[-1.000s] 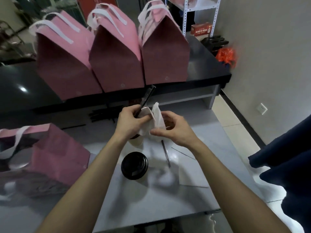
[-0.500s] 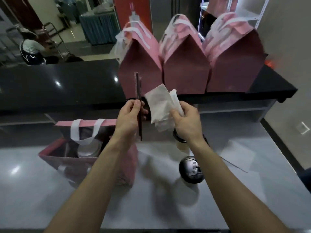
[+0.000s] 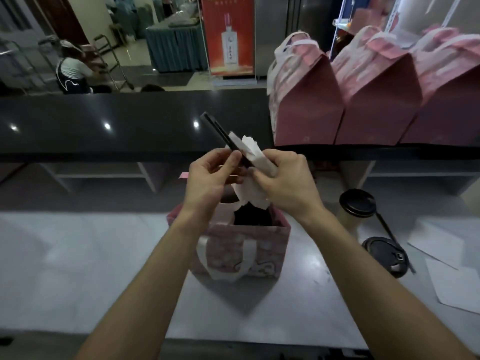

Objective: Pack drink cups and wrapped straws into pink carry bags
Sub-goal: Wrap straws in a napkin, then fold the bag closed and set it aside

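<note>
An open pink carry bag with white handles stands on the grey table, directly below my hands. My left hand pinches dark wrapped straws that slant up to the left. My right hand grips white paper napkins pressed against the straws. Both hands meet just above the bag's mouth. Two black-lidded cups stand on the table to the right, with another dark straw lying between them.
Three closed pink bags stand on the black counter at the back right. White paper sheets lie at the table's right edge. A person crouches beyond the counter at the far left.
My view has swung left, so the open bag now sits beneath my hands. My hands have come together, bringing the napkins against the straws, which now tilt left.
</note>
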A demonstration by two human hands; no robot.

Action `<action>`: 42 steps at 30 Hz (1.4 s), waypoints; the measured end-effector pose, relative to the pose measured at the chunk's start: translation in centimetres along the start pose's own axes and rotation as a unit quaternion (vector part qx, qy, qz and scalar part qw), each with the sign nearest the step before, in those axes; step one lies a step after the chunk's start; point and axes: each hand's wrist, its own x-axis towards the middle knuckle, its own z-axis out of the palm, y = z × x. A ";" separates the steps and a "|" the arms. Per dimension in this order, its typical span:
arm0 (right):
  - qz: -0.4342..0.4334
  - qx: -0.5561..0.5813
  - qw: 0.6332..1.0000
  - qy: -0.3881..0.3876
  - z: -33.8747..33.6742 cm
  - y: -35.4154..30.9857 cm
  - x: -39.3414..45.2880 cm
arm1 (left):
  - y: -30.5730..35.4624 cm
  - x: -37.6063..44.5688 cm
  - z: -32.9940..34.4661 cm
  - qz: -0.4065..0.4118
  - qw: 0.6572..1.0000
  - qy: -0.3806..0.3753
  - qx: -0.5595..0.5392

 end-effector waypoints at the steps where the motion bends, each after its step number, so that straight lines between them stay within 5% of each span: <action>1: -0.002 -0.003 1.000 0.001 0.4 -0.3 0.0 | 0.1 -0.1 -1.7 0.024 0.998 -0.009 0.055; 4: -0.008 0.038 0.999 0.014 1.1 -0.7 0.0 | 0.0 -0.3 -7.3 0.093 0.945 -0.011 0.312; 7: 0.000 0.091 0.995 -0.038 1.7 -0.9 -0.2 | -0.4 -0.9 -11.5 0.021 0.860 -0.078 0.504; 11: 0.031 -0.021 0.986 -0.163 2.1 0.0 -0.4 | -1.0 -0.7 -13.5 -0.016 0.834 -0.186 0.519; 14: 0.077 -0.211 0.928 -0.297 2.2 0.5 -0.2 | -1.8 0.0 -13.6 -0.015 0.810 -0.230 0.540; 18: 0.086 -0.297 0.872 -0.381 3.9 0.2 -0.6 | -2.6 0.5 -13.4 -0.007 0.770 -0.280 0.573; 23: 0.078 -0.253 0.871 -0.414 3.4 0.2 -0.4 | -3.1 0.5 -13.7 -0.004 0.786 -0.281 0.550; 27: 0.024 -0.033 0.981 -0.189 0.7 0.7 -1.6 | -3.4 0.8 -14.8 0.018 0.825 -0.249 0.506; 30: 0.019 0.097 0.993 -0.067 -1.7 2.9 -3.3 | -3.6 0.7 -15.9 0.034 0.897 -0.207 0.389; 33: 0.092 0.099 0.980 -0.144 -3.5 6.5 -5.3 | -4.4 0.3 -17.2 0.024 0.921 -0.209 0.328; 37: 0.193 0.032 0.956 -0.219 -3.3 9.9 -7.4 | -5.6 0.4 -17.3 -0.067 0.897 -0.278 0.336; 42: 0.167 -0.001 0.953 -0.251 -2.1 10.9 -5.8 | -6.0 1.7 -15.9 -0.080 0.897 -0.299 0.316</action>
